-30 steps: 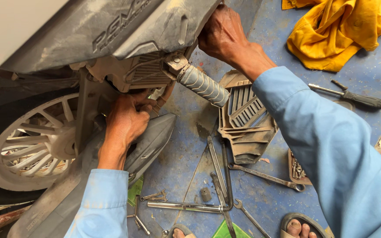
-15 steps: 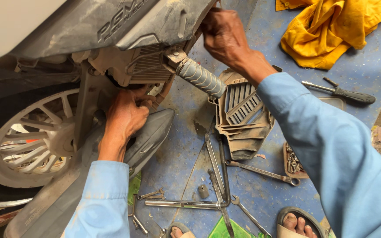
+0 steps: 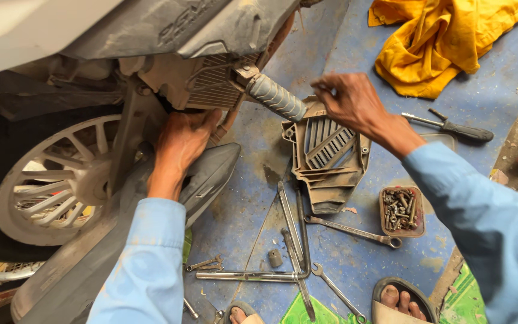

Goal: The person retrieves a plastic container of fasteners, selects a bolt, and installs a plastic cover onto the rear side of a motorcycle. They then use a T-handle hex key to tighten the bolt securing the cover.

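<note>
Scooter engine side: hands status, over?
Left hand pressed under engine cover. Right hand empty, beside kick-starter lever. Removed cover on floor.

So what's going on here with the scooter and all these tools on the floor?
A person in blue sleeves is working low on a scooter beside its rear wheel. The left hand is pressed up under the finned engine casing, while the right hand hovers empty above a removed plastic cover lying on the blue floor, close to the ribbed kick-start lever. Spanners, a screwdriver, a small tray of bolts and a yellow cloth lie around.
</note>
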